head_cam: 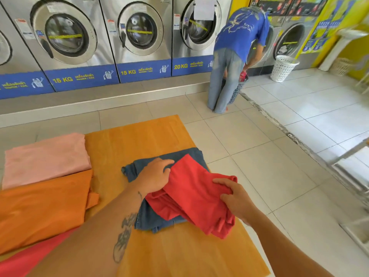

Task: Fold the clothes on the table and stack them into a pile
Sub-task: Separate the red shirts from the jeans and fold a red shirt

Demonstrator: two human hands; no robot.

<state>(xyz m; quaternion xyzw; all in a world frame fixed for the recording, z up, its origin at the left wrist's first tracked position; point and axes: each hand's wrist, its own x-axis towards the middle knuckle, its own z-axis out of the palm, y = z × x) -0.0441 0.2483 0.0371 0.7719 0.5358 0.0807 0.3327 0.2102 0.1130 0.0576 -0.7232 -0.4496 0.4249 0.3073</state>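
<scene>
A folded red garment (195,194) lies on top of folded blue jeans (147,218) at the right side of the yellow table (139,140). My left hand (154,175) rests flat at the red garment's left edge, fingers spread over the jeans. My right hand (237,198) grips the red garment's right side, thumb on top. On the table's left lie a pink cloth (46,158), an orange cloth (44,210) and a red cloth (22,260) at the near corner.
A row of washing machines (139,35) lines the far wall. A person in a blue shirt (237,52) bends over a basket at a machine. A white laundry basket (283,67) stands on the tiled floor to the right.
</scene>
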